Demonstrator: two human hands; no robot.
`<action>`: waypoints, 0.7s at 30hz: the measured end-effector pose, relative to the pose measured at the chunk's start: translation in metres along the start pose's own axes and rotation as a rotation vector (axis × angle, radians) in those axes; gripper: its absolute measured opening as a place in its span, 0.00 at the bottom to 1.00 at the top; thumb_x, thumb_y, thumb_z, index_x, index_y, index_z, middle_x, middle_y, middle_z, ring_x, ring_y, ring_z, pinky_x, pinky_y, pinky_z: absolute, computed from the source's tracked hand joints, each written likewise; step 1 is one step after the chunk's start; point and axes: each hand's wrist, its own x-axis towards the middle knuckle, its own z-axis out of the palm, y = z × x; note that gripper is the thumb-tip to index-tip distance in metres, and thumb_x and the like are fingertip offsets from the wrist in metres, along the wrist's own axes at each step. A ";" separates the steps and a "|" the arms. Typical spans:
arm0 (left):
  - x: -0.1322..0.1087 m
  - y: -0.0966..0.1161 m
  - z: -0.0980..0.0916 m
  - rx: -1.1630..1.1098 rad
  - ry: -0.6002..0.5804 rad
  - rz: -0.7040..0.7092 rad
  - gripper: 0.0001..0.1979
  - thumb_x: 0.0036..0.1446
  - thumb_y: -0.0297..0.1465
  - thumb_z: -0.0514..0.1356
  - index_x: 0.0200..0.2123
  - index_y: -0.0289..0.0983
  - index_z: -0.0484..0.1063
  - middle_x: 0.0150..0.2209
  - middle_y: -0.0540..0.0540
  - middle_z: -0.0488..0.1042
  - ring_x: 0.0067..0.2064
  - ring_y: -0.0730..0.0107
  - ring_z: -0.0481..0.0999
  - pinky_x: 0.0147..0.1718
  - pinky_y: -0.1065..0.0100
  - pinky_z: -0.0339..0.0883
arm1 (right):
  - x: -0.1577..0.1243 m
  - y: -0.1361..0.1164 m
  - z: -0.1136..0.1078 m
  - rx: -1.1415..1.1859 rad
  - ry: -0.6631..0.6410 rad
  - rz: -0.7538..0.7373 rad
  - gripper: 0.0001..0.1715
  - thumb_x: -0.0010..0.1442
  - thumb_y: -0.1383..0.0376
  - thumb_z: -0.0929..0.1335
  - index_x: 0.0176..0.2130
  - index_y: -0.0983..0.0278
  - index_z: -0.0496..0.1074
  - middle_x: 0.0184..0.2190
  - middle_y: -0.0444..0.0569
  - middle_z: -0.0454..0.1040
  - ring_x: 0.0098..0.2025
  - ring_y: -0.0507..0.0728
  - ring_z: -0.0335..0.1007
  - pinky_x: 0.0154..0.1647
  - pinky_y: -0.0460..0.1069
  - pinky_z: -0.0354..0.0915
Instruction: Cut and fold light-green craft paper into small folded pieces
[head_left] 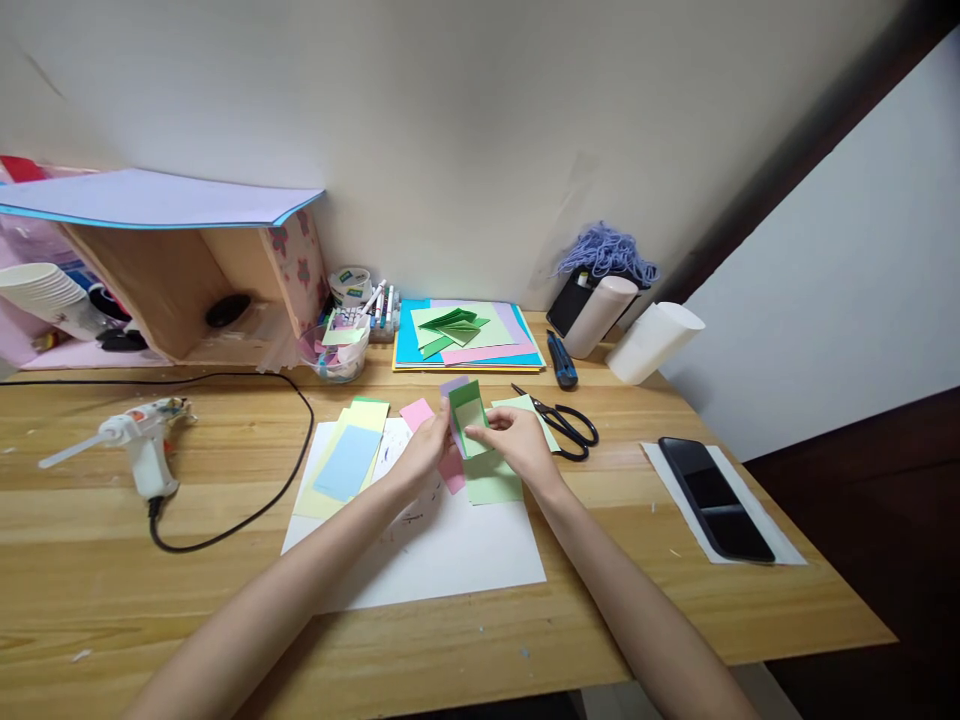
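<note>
Both my hands hold a small green paper piece [466, 397] above the white sheet, with a paler green paper [468, 414] lying against its face. My left hand [426, 450] pinches the left edge, where a strip of purple paper [452, 385] shows behind. My right hand [516, 437] pinches the right side, thumb over the pale paper. Beneath lie a light green paper [495, 480], pink paper [452, 470] and a large white sheet [450, 560] with marks on it. Black-handled scissors [574, 425] rest right of my right hand.
A glue gun [150, 450] with a looping black cord stands at left. Yellow and blue papers [349, 462] lie left of my hands. Behind are a coloured paper stack [420, 345], a cutter [561, 360] and a clear cup [335, 355]. A phone [716, 500] lies at right.
</note>
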 end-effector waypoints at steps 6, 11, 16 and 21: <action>0.000 -0.004 0.003 0.053 0.068 0.044 0.22 0.50 0.45 0.58 0.41 0.34 0.69 0.39 0.42 0.73 0.43 0.61 0.71 0.43 0.61 0.62 | -0.006 -0.004 0.008 -0.021 0.064 -0.073 0.15 0.42 0.58 0.71 0.27 0.67 0.73 0.26 0.50 0.76 0.30 0.57 0.71 0.29 0.48 0.64; 0.001 -0.011 0.002 0.028 0.110 0.073 0.21 0.51 0.44 0.57 0.41 0.33 0.69 0.36 0.42 0.74 0.40 0.62 0.72 0.40 0.62 0.63 | -0.013 -0.006 0.014 -0.023 0.128 -0.125 0.14 0.44 0.59 0.71 0.29 0.64 0.69 0.23 0.45 0.73 0.26 0.54 0.69 0.26 0.46 0.63; -0.002 -0.004 0.006 -0.095 0.066 0.054 0.21 0.50 0.41 0.59 0.43 0.33 0.69 0.39 0.41 0.74 0.42 0.61 0.72 0.41 0.62 0.63 | -0.015 -0.007 0.012 -0.209 0.148 -0.290 0.08 0.48 0.63 0.69 0.31 0.62 0.67 0.25 0.43 0.71 0.27 0.53 0.66 0.28 0.46 0.62; -0.003 0.001 0.008 -0.209 0.023 0.097 0.18 0.52 0.39 0.59 0.43 0.33 0.70 0.41 0.40 0.74 0.44 0.61 0.71 0.44 0.63 0.61 | -0.018 -0.008 0.012 -0.416 0.191 -0.531 0.06 0.53 0.65 0.67 0.35 0.62 0.67 0.33 0.50 0.70 0.38 0.59 0.64 0.39 0.53 0.62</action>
